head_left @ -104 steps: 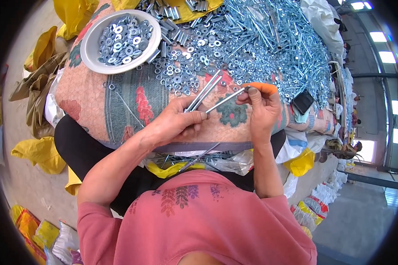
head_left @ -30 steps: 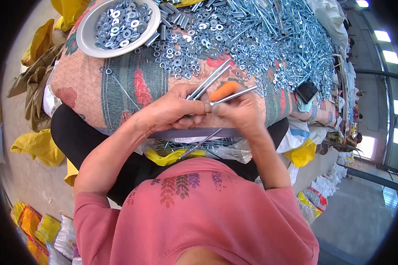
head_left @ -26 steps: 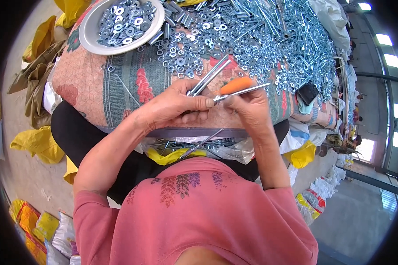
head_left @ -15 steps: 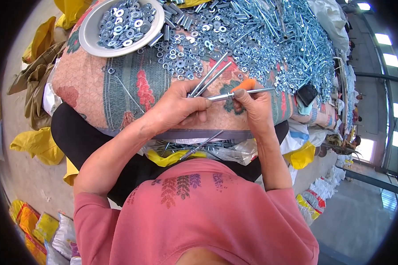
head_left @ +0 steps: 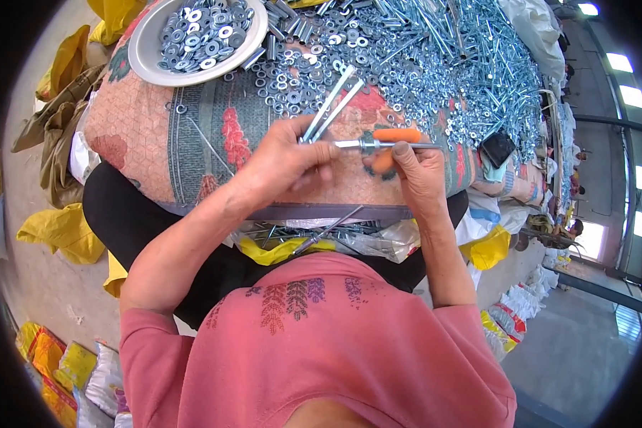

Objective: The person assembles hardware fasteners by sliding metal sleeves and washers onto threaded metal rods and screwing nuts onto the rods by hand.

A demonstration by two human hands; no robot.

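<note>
My left hand (head_left: 282,160) is closed around a few long metal bolts. Two of them, the bare bolts (head_left: 333,107), stick out up and to the right, side by side. A third, a sleeved bolt (head_left: 372,144), lies level between my hands, with small nut-like parts around its middle. My right hand (head_left: 419,175) pinches this bolt near its right end with the thumb against the fingers. Orange finger covers (head_left: 396,134) are on its fingers, one finger stretched along the bolt's far side. Both hands hover over the patterned cloth (head_left: 143,153).
Beyond my hands spreads a heap of washers and nuts (head_left: 292,89), with long bolts (head_left: 471,57) at the far right. A white bowl (head_left: 137,60) of washers stands far left. A black object (head_left: 496,150) lies right. Another sleeved bolt (head_left: 328,230) rests at my lap.
The orange-covered fingers of my right hand have straightened and spread along the bolt. The level bolt has turned closer to horizontal. My left hand keeps its hold, shifted slightly.
</note>
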